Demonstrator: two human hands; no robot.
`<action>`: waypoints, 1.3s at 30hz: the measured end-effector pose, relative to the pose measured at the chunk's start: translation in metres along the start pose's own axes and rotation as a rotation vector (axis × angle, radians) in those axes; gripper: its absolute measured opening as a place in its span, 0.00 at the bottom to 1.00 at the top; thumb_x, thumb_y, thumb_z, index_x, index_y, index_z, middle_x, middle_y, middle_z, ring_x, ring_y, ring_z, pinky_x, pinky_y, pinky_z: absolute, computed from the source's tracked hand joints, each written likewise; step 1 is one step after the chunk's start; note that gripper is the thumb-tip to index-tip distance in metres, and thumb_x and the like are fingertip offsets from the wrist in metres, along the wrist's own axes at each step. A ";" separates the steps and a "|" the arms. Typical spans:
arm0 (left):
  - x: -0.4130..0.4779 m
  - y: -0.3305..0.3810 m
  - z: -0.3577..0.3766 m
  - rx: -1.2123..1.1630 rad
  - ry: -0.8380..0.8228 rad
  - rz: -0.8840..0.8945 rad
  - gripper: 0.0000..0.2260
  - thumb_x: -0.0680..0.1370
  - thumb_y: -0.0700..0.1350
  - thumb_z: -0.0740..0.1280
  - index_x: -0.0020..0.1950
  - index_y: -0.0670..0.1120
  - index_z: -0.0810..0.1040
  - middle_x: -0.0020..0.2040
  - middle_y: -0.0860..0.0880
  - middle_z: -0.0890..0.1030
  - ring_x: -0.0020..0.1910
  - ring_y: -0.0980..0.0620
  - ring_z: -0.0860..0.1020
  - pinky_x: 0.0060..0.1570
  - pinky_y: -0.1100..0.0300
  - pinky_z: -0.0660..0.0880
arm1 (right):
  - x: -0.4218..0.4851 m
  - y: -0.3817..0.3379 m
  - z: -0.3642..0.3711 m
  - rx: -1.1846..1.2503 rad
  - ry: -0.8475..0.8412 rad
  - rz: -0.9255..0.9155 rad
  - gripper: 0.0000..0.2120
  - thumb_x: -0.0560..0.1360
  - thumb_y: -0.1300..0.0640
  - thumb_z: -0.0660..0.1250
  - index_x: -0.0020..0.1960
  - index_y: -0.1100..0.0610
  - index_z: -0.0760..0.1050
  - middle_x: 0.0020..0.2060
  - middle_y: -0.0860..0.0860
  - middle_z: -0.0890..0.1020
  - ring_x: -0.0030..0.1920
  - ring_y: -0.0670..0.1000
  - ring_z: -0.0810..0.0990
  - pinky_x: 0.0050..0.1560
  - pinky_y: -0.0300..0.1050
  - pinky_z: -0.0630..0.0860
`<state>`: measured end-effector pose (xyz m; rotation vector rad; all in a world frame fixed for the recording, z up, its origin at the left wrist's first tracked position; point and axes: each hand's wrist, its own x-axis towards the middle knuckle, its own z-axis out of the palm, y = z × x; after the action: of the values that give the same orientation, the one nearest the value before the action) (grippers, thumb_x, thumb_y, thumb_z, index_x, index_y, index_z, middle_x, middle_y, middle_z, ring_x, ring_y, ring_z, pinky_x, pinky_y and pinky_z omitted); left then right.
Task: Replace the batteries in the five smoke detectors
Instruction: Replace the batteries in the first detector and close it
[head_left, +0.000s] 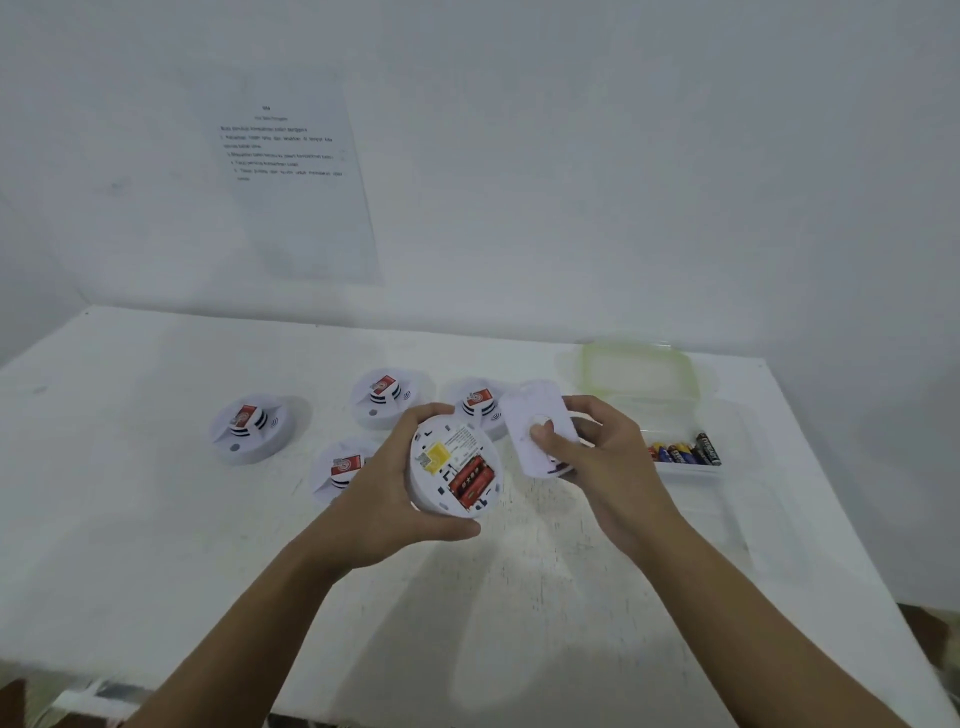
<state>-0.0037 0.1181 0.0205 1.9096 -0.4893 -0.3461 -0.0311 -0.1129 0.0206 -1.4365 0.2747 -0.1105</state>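
1. Fingers (427, 415) of the left hand (384, 483) curl round the rim of the open smoke detector (454, 462) and hold it above the counter (156, 545) with its back up; the right hand (610, 467) pinches the removed back cover (519, 410), thumb on its middle
2. Red batteries (470, 479), two as it seems, sit in the bay, not yet taken out
3. To do this step well, I think the cover should be put down close by, so the right hand is free to lift each old cell from one end; old cells are better kept apart from the fresh batteries (685, 452) in the clear container (654, 374)
4. Four other detectors (254, 426) rest on the counter behind, two of them partly hidden by the hand and the cover; if their batteries are already changed, I cannot tell
5. Polarity marks in the bay and the text on the wall paper (296, 171) are too blurred to read
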 end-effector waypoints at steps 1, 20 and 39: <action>0.001 0.000 0.001 0.001 0.004 -0.004 0.42 0.64 0.40 0.84 0.69 0.63 0.65 0.56 0.70 0.76 0.59 0.68 0.75 0.46 0.67 0.80 | 0.001 0.000 -0.001 -0.010 0.002 -0.019 0.08 0.76 0.61 0.73 0.55 0.56 0.81 0.47 0.56 0.86 0.49 0.60 0.85 0.51 0.60 0.82; 0.023 0.013 0.005 0.029 -0.055 0.123 0.38 0.69 0.35 0.80 0.71 0.56 0.65 0.62 0.69 0.77 0.64 0.65 0.75 0.54 0.74 0.75 | 0.006 0.012 0.019 -0.730 -0.206 -0.668 0.15 0.77 0.46 0.70 0.63 0.41 0.81 0.66 0.42 0.74 0.65 0.42 0.71 0.60 0.43 0.77; 0.023 0.024 0.002 0.122 0.060 0.299 0.38 0.64 0.36 0.82 0.67 0.54 0.67 0.57 0.76 0.73 0.62 0.67 0.73 0.53 0.78 0.71 | -0.002 -0.016 0.029 -0.562 -0.116 -0.543 0.25 0.63 0.47 0.82 0.59 0.49 0.83 0.49 0.38 0.80 0.52 0.40 0.77 0.48 0.28 0.73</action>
<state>0.0112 0.0970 0.0416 1.9228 -0.7587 -0.0645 -0.0240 -0.0872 0.0396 -2.0419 -0.2072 -0.4152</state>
